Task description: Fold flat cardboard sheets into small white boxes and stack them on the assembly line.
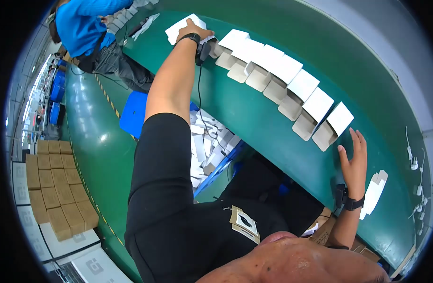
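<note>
A row of small white cartons [292, 68] with open grey-brown flaps runs across the green table from the far left to the right. At the row's far left end, my left hand [196, 31] is spread over a white carton [176, 31] and grips it; its underside contact is hidden. My right hand [354, 162] is open with its fingers stretched out, just beyond the row's right end. It is nearest to the last carton [342, 118], with nothing in it. Both wrists wear black bands with a small device.
A blue bin [218, 165] full of white cartons stands below the table's near edge. Flat white cartons [375, 194] lie to the right. White cables [420, 188] hang at the far right edge. Brown boxes [61, 188] are stacked at left. Another person [91, 33] works at the upper left.
</note>
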Demonstrator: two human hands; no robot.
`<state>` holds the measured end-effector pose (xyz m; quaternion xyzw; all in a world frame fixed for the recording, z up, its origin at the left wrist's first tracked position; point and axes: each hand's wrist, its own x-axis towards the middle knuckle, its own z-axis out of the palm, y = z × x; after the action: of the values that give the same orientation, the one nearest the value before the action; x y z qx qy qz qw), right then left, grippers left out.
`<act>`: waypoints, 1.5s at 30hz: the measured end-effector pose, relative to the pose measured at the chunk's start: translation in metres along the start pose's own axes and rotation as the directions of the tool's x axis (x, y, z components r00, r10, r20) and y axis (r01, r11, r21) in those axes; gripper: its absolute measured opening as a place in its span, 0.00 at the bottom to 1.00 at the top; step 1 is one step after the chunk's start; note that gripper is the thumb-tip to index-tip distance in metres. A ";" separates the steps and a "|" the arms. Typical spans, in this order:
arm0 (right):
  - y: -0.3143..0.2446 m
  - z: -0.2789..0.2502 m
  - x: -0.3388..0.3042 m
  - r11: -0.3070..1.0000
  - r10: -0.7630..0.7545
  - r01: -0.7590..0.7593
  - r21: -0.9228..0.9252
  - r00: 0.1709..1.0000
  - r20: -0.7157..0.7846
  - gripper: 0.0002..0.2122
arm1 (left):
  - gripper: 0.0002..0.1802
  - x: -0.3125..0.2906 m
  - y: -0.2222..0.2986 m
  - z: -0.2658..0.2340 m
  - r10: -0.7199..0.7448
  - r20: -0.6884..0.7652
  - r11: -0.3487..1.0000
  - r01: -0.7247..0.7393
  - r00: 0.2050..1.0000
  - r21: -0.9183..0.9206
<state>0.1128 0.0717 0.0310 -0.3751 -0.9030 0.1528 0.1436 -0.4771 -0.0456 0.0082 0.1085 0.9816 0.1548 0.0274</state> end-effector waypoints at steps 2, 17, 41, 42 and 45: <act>-0.001 0.001 0.001 1.000 0.020 -0.020 0.013 0.999 0.025 0.23 | 0.58 0.010 -0.007 -0.009 0.056 0.063 0.998 -0.057 0.996 0.006; -0.017 0.032 0.037 0.990 -0.087 0.078 0.120 0.994 0.067 0.26 | 0.56 0.061 -0.009 0.011 0.681 0.024 0.731 -0.678 0.732 -0.085; 0.151 -0.035 -0.026 0.966 0.088 -0.184 -0.181 0.894 -0.439 0.27 | 0.25 -0.133 0.147 -0.035 0.882 -0.388 0.324 -0.942 0.267 0.088; 0.165 -0.034 -0.051 0.897 0.180 -0.332 -0.291 0.876 -0.447 0.27 | 0.23 -0.164 0.150 -0.037 0.897 -0.330 0.290 -0.955 0.293 -0.061; 0.194 -0.032 -0.091 0.790 0.267 -0.480 -0.381 0.829 -0.491 0.24 | 0.17 -0.272 0.163 -0.022 0.961 -0.125 0.180 -0.902 0.246 -0.393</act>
<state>0.3091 0.1419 -0.0269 -0.5972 -0.7653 -0.1376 0.1970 -0.1810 0.0390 0.0856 0.6873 0.6516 0.3204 0.0218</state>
